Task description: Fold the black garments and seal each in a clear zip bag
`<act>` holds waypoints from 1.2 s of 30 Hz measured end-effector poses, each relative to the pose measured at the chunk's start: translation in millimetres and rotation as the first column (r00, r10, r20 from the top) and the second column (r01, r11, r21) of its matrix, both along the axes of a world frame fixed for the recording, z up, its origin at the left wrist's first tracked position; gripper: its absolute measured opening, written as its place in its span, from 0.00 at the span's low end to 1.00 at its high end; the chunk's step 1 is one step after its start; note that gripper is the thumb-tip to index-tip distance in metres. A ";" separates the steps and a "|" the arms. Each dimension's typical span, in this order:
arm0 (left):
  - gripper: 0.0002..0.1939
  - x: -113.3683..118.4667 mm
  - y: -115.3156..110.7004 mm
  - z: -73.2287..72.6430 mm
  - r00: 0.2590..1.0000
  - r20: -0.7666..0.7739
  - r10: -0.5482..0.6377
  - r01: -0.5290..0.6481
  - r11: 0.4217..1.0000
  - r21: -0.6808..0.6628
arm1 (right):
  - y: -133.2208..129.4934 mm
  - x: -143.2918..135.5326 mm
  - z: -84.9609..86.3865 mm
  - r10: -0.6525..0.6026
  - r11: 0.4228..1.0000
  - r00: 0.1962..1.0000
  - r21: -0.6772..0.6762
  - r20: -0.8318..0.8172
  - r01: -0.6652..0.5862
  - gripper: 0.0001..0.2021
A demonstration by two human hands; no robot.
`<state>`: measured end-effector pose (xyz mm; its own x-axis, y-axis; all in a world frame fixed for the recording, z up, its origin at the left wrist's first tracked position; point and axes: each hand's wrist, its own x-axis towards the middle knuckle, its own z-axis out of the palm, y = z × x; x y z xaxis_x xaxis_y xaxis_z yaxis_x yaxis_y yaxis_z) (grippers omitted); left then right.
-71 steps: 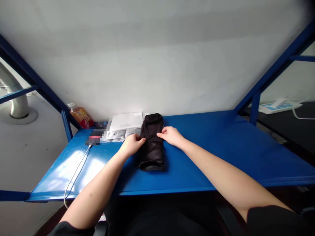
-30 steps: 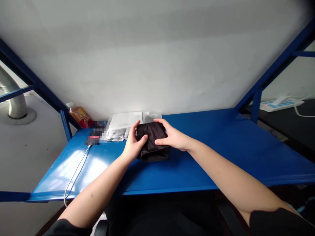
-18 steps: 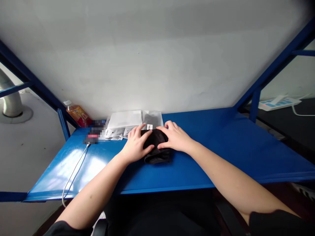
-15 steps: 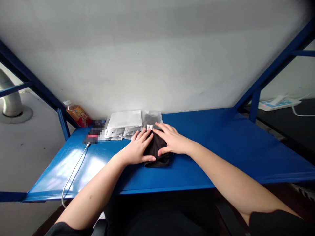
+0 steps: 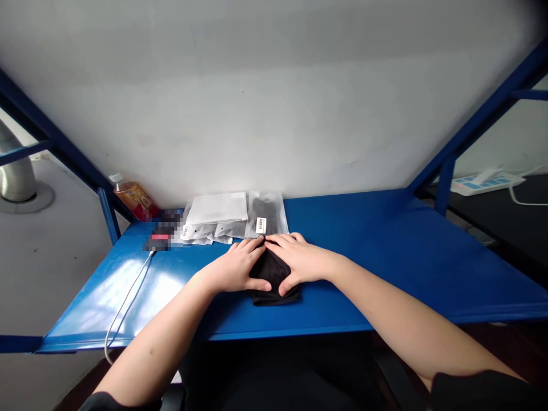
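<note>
A folded black cloth item lies on the blue table in front of me; its exact kind does not show. My left hand rests on its left side, fingers outstretched and thumb pointing inward. On its right side lies my right hand, fingers also stretched out. Both sets of fingertips nearly meet at the cloth's far edge. Just beyond them is a clear plastic bag with something dark inside and a white barcode label. The hands cover much of the cloth.
Left of the bag lie several clear packets with a white packet on top. A bottle leans at the back left corner near a blurred-out object with a white cable. Blue frame bars flank the table; a white power strip sits far right.
Both hands have slid a little toward me, and the cloth's near edge now lies closer to the table's front. More of the plastic bag and its label shows beyond my fingertips.
</note>
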<state>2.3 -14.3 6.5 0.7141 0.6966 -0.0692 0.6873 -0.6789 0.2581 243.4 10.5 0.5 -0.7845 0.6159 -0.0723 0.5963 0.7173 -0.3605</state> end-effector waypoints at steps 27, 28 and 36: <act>0.10 -4.0 13.8 9.2 0.802 0.450 0.393 -0.247 0.904 -0.349 | -1.2 -11.8 6.3 -0.311 0.949 0.884 -0.152 -0.348 0.275 0.09; 0.12 -3.9 14.7 10.0 0.738 0.513 0.439 -0.234 0.879 -0.415 | -1.3 -12.3 4.8 -0.374 0.925 0.833 -0.227 -0.408 0.304 0.12; 0.25 4.7 19.0 0.5 0.294 0.573 0.765 -0.044 0.610 -0.791 | 0.5 -21.5 -10.1 -0.536 0.820 0.629 -0.525 -0.563 0.229 0.39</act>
<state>7.0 4.7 6.9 0.2458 0.9565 -0.1570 -0.0143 0.1655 0.9861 221.9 11.1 -9.5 -0.4060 0.9110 0.0728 0.2714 0.1962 -0.9423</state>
